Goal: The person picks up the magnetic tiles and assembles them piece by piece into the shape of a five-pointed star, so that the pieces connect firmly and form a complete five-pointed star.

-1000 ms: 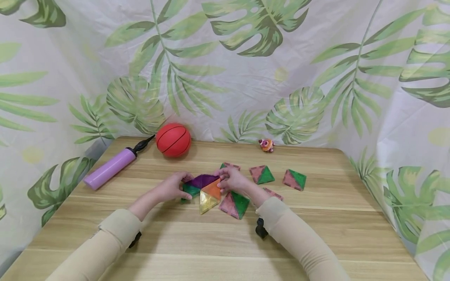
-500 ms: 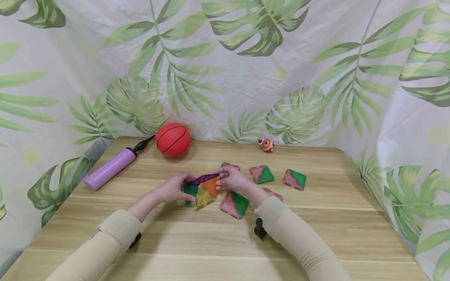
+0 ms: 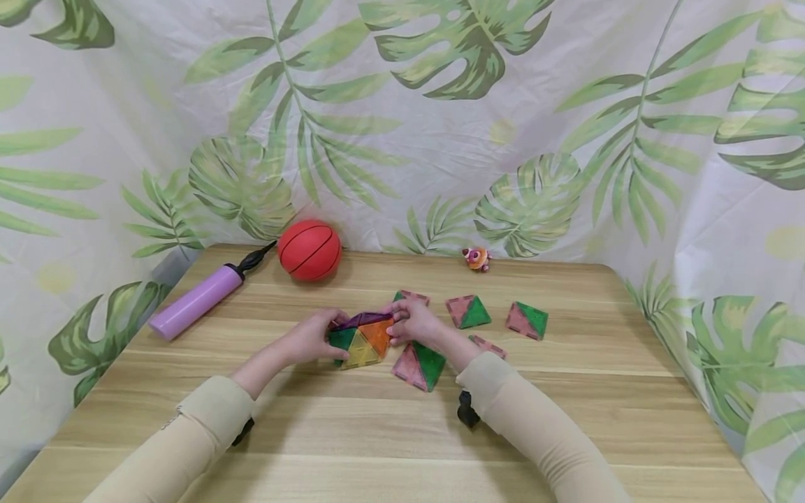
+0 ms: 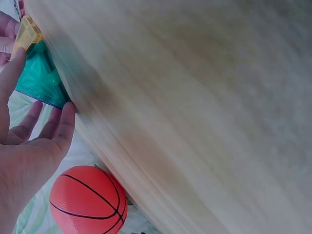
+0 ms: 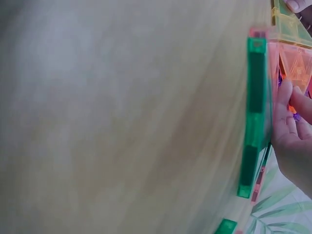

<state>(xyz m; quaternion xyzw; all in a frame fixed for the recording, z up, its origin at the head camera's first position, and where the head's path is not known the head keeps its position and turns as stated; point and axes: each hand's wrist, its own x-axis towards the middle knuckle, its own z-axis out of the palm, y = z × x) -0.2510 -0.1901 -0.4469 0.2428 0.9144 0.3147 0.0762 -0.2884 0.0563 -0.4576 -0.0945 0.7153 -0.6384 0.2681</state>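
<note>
A small pyramid of translucent magnetic triangle tiles (image 3: 363,339), purple, green, yellow and orange, stands mid-table between my hands. My left hand (image 3: 327,340) holds its left side; in the left wrist view its fingers (image 4: 61,126) lie against the green tile (image 4: 41,80) beside the yellow tile (image 4: 27,33). My right hand (image 3: 399,325) grips the right side, with its fingers (image 5: 287,119) curled on the orange tile (image 5: 295,63). A pink-and-green square tile (image 3: 419,365) lies flat just below my right wrist.
More pink-and-green square tiles (image 3: 468,311) (image 3: 527,321) lie to the right, one (image 3: 411,297) behind my right hand. A red basketball (image 3: 309,249), a purple pump (image 3: 198,299) and a small toy figure (image 3: 476,259) sit along the back. Leaf-print cloth surrounds the wooden table (image 3: 377,433).
The triangle tiles lay spread out with the yellow one flat toward me; they have folded up into a compact pyramid. Both hands stayed at its sides, closing in slightly.
</note>
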